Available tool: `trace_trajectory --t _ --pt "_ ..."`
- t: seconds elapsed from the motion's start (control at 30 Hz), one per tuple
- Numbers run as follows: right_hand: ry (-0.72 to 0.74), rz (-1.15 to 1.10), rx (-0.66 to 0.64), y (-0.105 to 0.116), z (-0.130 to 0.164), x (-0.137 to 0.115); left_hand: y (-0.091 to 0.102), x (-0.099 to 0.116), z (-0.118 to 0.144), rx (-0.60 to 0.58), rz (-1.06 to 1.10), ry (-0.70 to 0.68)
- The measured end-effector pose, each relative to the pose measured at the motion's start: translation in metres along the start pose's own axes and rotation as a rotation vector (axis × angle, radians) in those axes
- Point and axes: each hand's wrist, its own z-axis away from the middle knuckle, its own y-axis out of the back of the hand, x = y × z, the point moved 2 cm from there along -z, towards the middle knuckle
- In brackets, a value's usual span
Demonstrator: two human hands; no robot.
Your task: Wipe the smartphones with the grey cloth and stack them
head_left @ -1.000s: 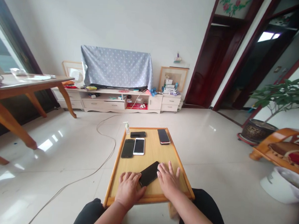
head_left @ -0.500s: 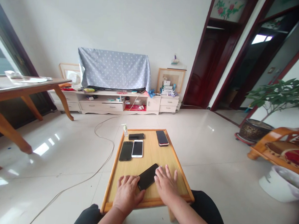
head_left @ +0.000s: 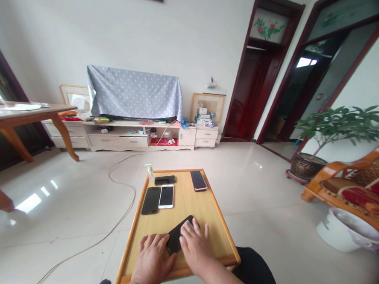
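Note:
A black smartphone (head_left: pixel 176 239) lies aslant near the front of the small wooden table. My left hand (head_left: pixel 152 255) steadies its lower left end, with the thumb at the near edge and the fingers at the far edge. Across the phone's upper right part rests my right hand (head_left: pixel 196 247). Under its fingers is a small whitish cloth-like piece (head_left: pixel 187 226), mostly hidden, pressed on the screen. Farther back on the left lie a dark phone (head_left: pixel 150 201), a white-framed phone (head_left: pixel 166 196) and a black phone (head_left: pixel 165 180). Stacked phones (head_left: pixel 198 181) lie at the back right.
A clear pump bottle (head_left: pixel 151 172) stands at the back left corner of the wooden table (head_left: pixel 188 204). A cable (head_left: pixel 107 233) runs over the floor on the left. To the right are a white bucket (head_left: pixel 338 230), a wooden chair (head_left: pixel 330 174) and a potted plant (head_left: pixel 308 166).
My right hand has moved left over the phone's screen, and the whitish piece under its fingers now shows. My left hand still holds the phone's lower end. The view has shifted right and up.

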Motion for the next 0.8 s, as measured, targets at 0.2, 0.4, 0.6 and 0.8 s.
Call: trace_trajectory --t 0.2,0.4,0.6,0.8 --pt "0.233 -0.066 -0.044 -0.006 0.006 -0.017 -0.001 -0.005 0.003 -0.015 0.021 -0.025" --pt "-0.082 0.006 0.102 -0.001 -0.028 0.003 0.001 -0.008 0.002 -0.007 0.009 -0.054" --pt "0.186 -0.105 0.011 -0.02 -0.02 -0.022 -0.01 -0.014 0.001 -0.004 0.057 0.016" --pt "-0.001 0.03 0.144 -0.01 -0.039 0.021 -0.027 -0.022 0.0 0.029 0.039 0.079"
